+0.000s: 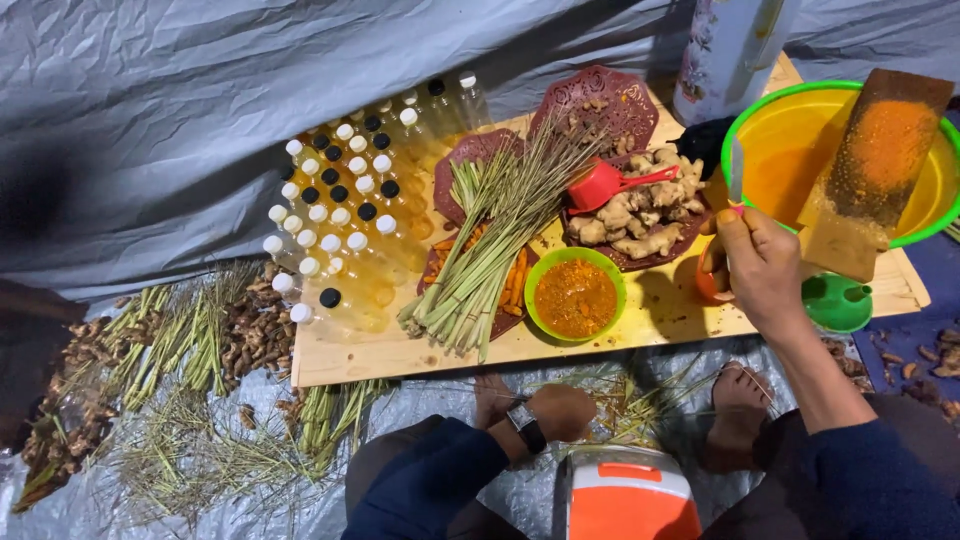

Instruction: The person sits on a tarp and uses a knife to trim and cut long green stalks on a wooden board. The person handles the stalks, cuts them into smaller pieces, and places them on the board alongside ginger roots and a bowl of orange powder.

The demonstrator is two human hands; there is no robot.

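The right hand is raised over the near edge of the wooden board. Its fingers are curled and pressed together around a small knife; the blade points up and away from the fingers, with its long axis nearly upright. A small orange piece shows under the palm, but whether the fingers pinch it cannot be determined.

Just beyond the knife tip stands the green basin, with a grater board leaning in it, tilted. Left of the fingers lies the tray of ginger roots with a red scoop. Further left sits a green bowl of orange paste.

The left hand rests low at the knee, fingers hidden, well apart from the knife. The right hand is the nearer.
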